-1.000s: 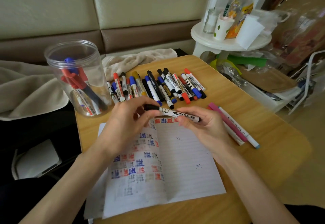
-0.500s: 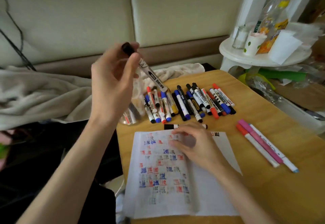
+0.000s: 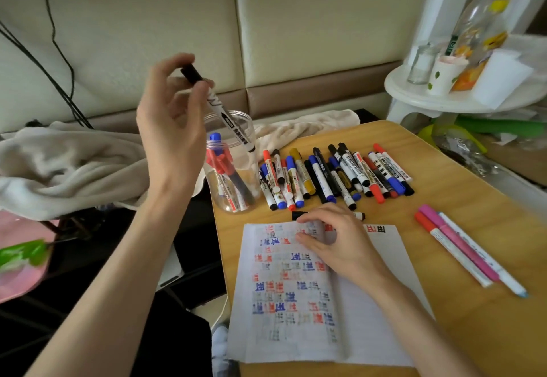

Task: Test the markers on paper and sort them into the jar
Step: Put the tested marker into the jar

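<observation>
My left hand [image 3: 171,116] was up in the air, thumb and fingers pinching a black-capped marker [image 3: 225,116] near its cap end. The marker was tilted, with its lower end down by the mouth of the clear jar [image 3: 251,169]. Honestly couldn't tell if the tip was already inside or just in front of the wall. The jar stood at the desk's [image 3: 473,205] far left corner with a few red- and blue-capped markers leaning in it.

My right hand [image 3: 337,243] lay flat-ish on the paper [image 3: 296,302], fingers relaxed, gripping nothing. The page under it was covered in red, blue and black test scribbles. Another black marker [image 3: 297,215] lay just past my fingertips at the paper's top edge, partly hidden by the hand.

The untested row of markers [image 3: 331,175] lay side by side just right of the jar. Three thin pens [image 3: 461,249] lay off to the right, well apart from the row. A beige blanket [image 3: 74,163] was bunched up left of the desk.
</observation>
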Motion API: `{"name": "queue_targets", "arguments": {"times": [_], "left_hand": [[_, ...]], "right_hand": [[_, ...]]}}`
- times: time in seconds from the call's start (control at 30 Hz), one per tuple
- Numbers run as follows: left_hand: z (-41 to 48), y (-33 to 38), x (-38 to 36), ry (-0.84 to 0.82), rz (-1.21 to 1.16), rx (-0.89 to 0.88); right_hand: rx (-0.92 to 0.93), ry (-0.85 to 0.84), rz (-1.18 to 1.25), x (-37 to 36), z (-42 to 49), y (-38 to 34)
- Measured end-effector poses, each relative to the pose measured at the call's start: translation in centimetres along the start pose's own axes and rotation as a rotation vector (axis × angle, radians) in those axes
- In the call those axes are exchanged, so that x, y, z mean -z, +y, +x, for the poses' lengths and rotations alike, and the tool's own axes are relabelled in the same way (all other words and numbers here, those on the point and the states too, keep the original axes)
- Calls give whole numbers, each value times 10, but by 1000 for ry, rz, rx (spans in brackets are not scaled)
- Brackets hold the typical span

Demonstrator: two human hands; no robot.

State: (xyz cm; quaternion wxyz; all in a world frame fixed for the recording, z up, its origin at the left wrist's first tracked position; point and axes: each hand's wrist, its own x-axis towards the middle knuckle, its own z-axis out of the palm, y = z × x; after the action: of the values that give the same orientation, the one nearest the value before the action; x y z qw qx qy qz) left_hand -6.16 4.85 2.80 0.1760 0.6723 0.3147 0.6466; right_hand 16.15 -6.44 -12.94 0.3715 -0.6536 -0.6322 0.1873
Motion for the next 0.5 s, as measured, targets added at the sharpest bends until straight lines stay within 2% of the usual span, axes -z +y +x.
{"name": "queue_targets", "arguments": {"times": [0.37,0.43,0.5], "left_hand": [[5,2,-3,209,-41,-39],[3,-1,-3,179,-11,-18],[-1,-8,-4,81,53,12]], "right_hand": [[31,13,-16,-3,2,5],[32,15,-11,-4,2,5],[36,14,-14,-4,2,5]]}}
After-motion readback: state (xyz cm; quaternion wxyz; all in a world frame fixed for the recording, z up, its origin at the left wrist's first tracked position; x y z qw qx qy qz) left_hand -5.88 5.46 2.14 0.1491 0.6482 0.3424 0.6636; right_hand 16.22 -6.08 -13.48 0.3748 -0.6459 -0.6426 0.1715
